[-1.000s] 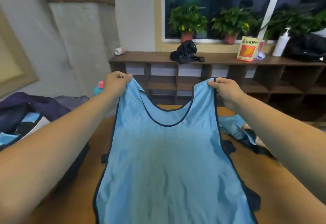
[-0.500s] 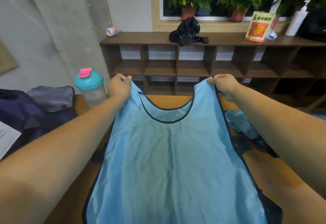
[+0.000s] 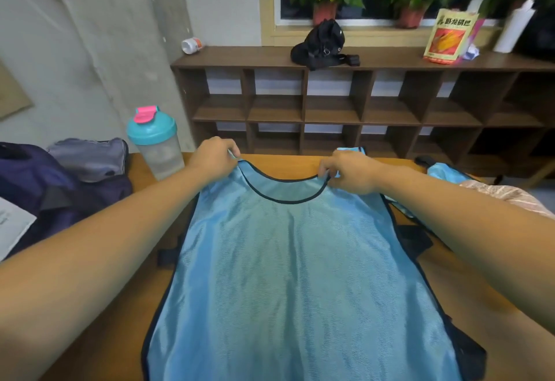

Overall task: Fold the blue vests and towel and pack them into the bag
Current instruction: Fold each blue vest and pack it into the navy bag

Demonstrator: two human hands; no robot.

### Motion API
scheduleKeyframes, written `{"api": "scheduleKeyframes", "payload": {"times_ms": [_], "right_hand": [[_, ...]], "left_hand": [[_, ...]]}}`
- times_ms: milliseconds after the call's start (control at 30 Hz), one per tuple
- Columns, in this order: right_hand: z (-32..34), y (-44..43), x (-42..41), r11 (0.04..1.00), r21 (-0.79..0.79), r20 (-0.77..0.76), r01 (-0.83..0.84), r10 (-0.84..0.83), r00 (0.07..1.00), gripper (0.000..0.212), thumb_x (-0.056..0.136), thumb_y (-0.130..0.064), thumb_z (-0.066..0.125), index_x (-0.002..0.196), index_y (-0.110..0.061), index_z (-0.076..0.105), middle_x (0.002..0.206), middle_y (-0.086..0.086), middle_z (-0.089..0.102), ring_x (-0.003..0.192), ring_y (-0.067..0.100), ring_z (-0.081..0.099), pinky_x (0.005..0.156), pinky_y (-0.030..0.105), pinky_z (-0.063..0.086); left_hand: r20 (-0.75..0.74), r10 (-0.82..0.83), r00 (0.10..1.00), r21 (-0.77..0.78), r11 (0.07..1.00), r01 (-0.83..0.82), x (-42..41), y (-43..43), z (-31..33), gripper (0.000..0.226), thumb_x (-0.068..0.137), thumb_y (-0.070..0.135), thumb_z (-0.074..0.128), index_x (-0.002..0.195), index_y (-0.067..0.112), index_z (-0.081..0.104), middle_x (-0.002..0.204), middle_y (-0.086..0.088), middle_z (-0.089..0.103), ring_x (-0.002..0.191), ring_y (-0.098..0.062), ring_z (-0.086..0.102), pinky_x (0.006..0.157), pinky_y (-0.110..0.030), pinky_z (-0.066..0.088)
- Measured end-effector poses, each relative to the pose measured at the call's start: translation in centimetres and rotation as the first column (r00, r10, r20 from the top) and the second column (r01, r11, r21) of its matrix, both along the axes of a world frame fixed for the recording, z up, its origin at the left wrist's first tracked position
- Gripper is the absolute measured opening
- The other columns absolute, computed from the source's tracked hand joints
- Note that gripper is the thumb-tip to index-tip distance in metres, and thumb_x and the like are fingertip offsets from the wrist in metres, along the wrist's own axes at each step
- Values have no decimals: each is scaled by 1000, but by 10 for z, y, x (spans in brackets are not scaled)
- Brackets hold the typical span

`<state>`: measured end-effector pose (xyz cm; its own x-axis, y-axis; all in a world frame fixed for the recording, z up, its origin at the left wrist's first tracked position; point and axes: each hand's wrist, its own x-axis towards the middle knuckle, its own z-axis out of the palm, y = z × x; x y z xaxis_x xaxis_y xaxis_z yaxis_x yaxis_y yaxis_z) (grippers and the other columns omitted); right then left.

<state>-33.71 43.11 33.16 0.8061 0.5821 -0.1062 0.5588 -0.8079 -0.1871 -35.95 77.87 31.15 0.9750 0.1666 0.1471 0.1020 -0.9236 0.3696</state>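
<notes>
A light blue mesh vest (image 3: 297, 275) with dark trim lies spread flat on the wooden table (image 3: 468, 296), neckline away from me. My left hand (image 3: 214, 160) pinches its left shoulder strap and my right hand (image 3: 350, 172) pinches the right strap, both low at the table's far edge. A second blue vest (image 3: 447, 172) lies crumpled at the right, next to a pale pink towel (image 3: 510, 196). The dark navy bag (image 3: 39, 188) sits at the left edge.
A shaker bottle with a teal lid (image 3: 156, 143) stands on the table's far left corner beside grey fabric (image 3: 90, 158). Behind the table is a brown cubby shelf (image 3: 360, 101) holding a black pouch (image 3: 324, 42), a snack packet and potted plants.
Both hands have come down and forward with the vest, from holding it up in the air to laying it flat on the table. The view has tilted downward.
</notes>
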Motion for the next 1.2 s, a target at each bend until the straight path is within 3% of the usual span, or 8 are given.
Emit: {"api": "scheduleKeyframes", "payload": {"times_ms": [167,433,533,633,767,933,1033,1200], "right_hand": [[0,-7,15,994,-108,164,15,2,987,15,109,-39,48,106,-35,62,104,-2,57,100,24,58,91,40,45],[1,-14,28,926,-377,343,-10,150,927,35,107,-47,36,121,-27,61,111,1,63,104,24,55,96,42,38],[4,-22,33,924,-369,310,-99,223,924,28,97,-46,55,120,-32,61,110,-3,62,107,22,53,95,40,39],[4,-30,39,943,-302,361,-140,249,899,20,95,-36,64,115,-33,63,103,-7,60,103,20,53,90,36,38],[12,-37,42,969,-224,410,-106,192,892,13,101,-35,62,113,-32,68,101,-6,54,104,23,53,89,39,38],[14,-25,28,937,-343,433,-66,220,874,18,87,-38,65,104,-36,68,121,-2,48,117,26,44,99,45,33],[13,-7,16,936,-313,240,-163,244,940,19,83,-52,63,80,-34,57,107,-10,49,111,21,41,104,46,30],[14,-3,13,953,-256,138,-161,201,970,15,91,-43,63,86,-30,60,91,-11,57,103,18,44,106,44,26]], "left_hand": [[-58,23,998,118,993,-16,5,-6,9,36,81,53,82,90,26,60,97,3,53,84,-16,57,76,-40,56],[1,-121,993,536,838,102,29,-19,21,14,89,28,71,90,16,65,102,-4,53,96,-28,54,82,-42,52],[-26,-192,981,463,867,182,37,-17,26,11,88,26,71,91,21,61,103,-2,52,95,-27,56,82,-43,53],[-120,-360,925,190,906,378,34,-17,30,16,85,29,78,86,36,64,100,5,56,92,-18,62,85,-39,54],[-322,-514,795,-54,848,527,13,-29,44,19,80,54,87,93,44,76,105,13,64,98,-4,62,86,-27,51],[-427,-523,737,130,771,623,5,-30,42,17,82,55,84,91,45,75,108,16,56,107,-2,45,93,-33,44],[-415,-507,755,188,764,617,5,-30,42,11,85,49,82,90,45,73,107,20,56,107,-2,44,97,-40,42],[-432,-471,769,254,755,605,-1,-36,40,9,90,43,76,93,38,69,105,18,55,106,-10,45,95,-41,37]]}}
